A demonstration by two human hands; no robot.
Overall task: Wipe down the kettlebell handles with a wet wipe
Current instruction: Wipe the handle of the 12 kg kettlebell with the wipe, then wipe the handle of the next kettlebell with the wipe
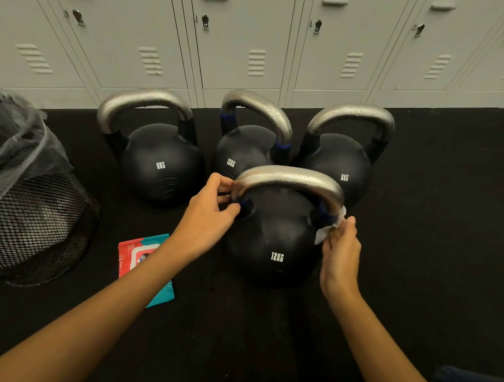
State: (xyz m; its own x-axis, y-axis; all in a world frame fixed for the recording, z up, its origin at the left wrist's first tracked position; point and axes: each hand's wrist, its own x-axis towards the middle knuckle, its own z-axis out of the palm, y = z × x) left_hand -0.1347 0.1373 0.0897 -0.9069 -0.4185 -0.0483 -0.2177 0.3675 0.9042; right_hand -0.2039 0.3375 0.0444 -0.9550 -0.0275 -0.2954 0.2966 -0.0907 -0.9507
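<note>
Several black kettlebells with silver handles stand on the black floor. The nearest one, marked 12KG [275, 241], has its handle [287, 176] arching between my hands. My left hand [214, 212] grips the handle's left end, fingers curled around it. My right hand [340, 245] pinches a white wet wipe [329, 225] against the handle's right end, by the blue band. Behind stand an 8KG kettlebell [161, 162] at left, another 12KG kettlebell [243, 151] in the middle and a second 8KG kettlebell [341, 165] at right.
A black mesh waste bin [37, 215] with a clear liner stands at the left. A red and teal wipe pack [146, 257] lies on the floor under my left forearm. Grey lockers [240, 42] line the back wall.
</note>
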